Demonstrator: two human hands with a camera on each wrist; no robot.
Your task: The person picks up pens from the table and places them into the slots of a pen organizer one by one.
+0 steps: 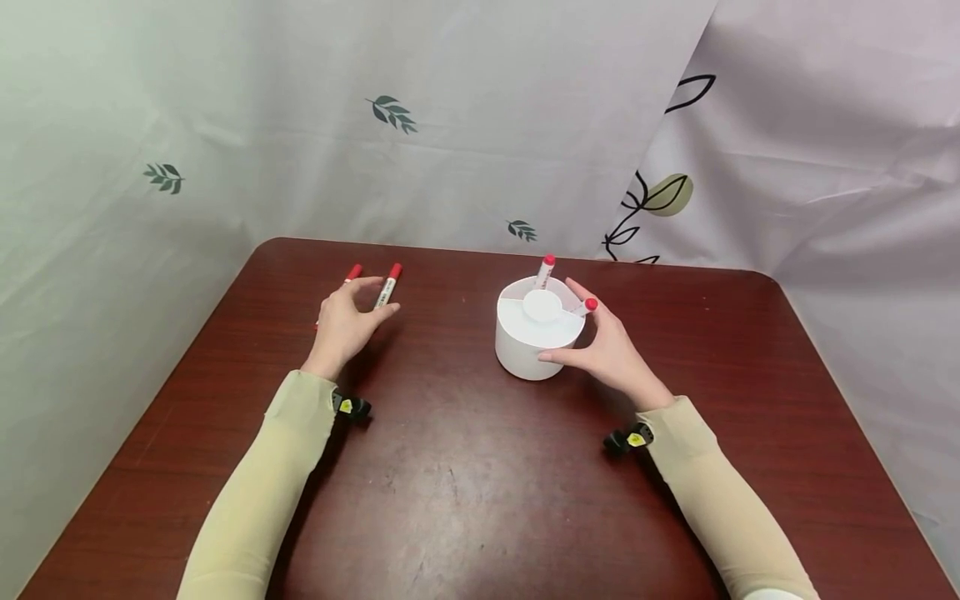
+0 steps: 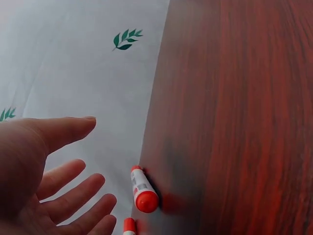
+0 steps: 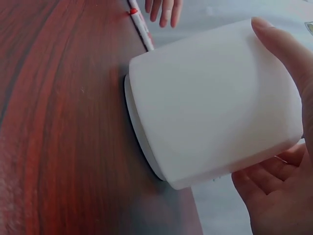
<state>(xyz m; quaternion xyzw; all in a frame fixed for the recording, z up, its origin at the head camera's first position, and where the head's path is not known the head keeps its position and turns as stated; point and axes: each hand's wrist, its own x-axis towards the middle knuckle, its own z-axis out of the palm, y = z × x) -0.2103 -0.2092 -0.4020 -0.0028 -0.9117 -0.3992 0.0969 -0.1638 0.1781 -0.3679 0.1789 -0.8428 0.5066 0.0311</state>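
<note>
A round white pen holder [image 1: 517, 350] stands right of the table's middle, its top split into compartments around a raised centre. Two red-capped markers, one at the back [image 1: 545, 271] and one on the right [image 1: 588, 306], stick up from it. My right hand [image 1: 607, 350] grips its right side, thumb in front and fingers behind; the right wrist view shows the thumb on the white wall [image 3: 210, 103]. Over at the left, my left hand [image 1: 347, 325] hovers with spread, empty fingers. Beside it lie a white marker with a red cap [image 1: 388, 285] and another marker [image 1: 354, 272], partly hidden by the hand.
The dark red-brown wooden table [image 1: 450, 483] has rounded far corners. A pale curtain [image 1: 465, 167] with leaf prints hangs behind it and along both sides. Each wrist carries a small black camera on a strap, the left one [image 1: 352, 407] close over the table.
</note>
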